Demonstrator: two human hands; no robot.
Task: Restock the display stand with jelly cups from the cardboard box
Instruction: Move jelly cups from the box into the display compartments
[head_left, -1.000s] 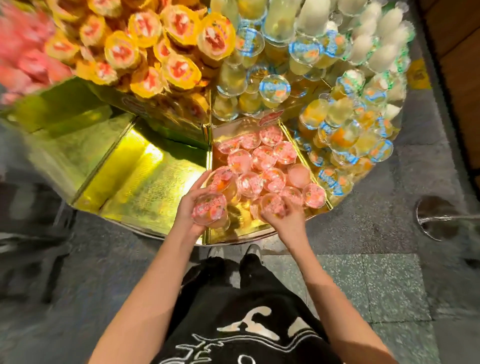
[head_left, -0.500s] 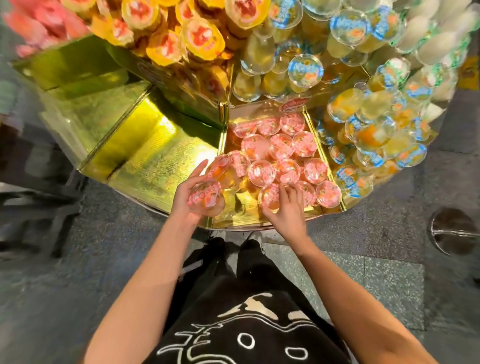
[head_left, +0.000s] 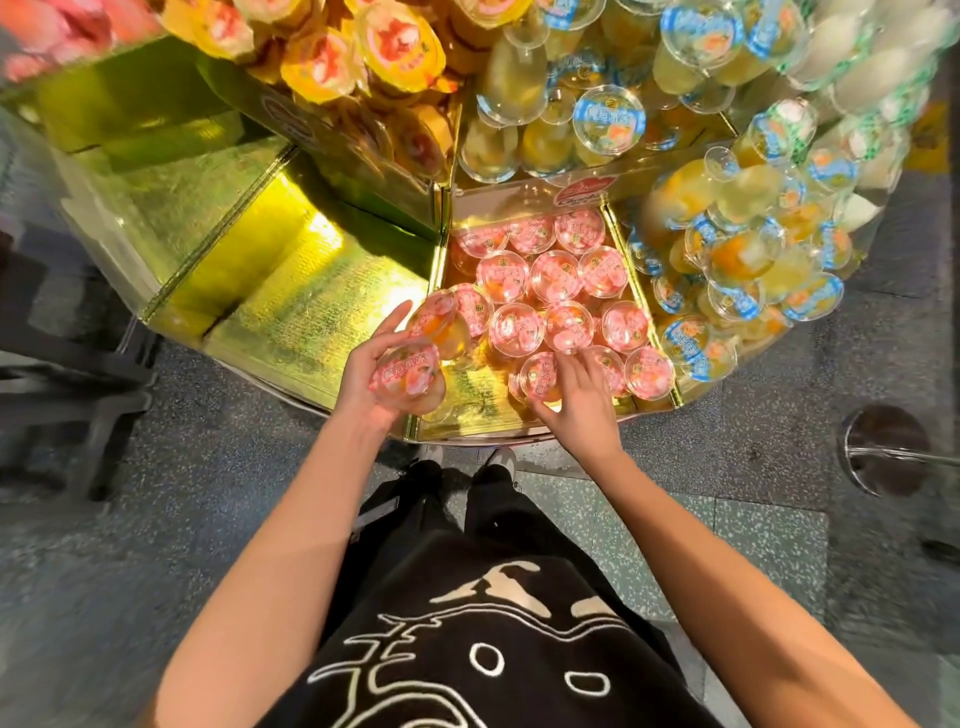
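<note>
A gold display stand (head_left: 291, 332) has a bin (head_left: 467, 415) partly filled with several pink-lidded jelly cups (head_left: 556, 275). My left hand (head_left: 363, 379) holds two pink-lidded cups, one (head_left: 408, 374) in the palm and a second (head_left: 439, 325) against the fingers, at the bin's front left corner. My right hand (head_left: 576, 395) grips another pink-lidded cup (head_left: 540, 379) at the bin's front row, fingers curled over it. No cardboard box is in view.
Yellow-lidded cups (head_left: 363, 57) fill the bin above left; blue-lidded cups (head_left: 737, 270) fill the bins above and to the right. The gold compartment to the left holds no cups. A metal post base (head_left: 888, 447) stands on the floor at right.
The view has shifted slightly. My right hand stays at the front row of the bin on a cup. My left hand keeps holding its cups at the bin's left corner.
</note>
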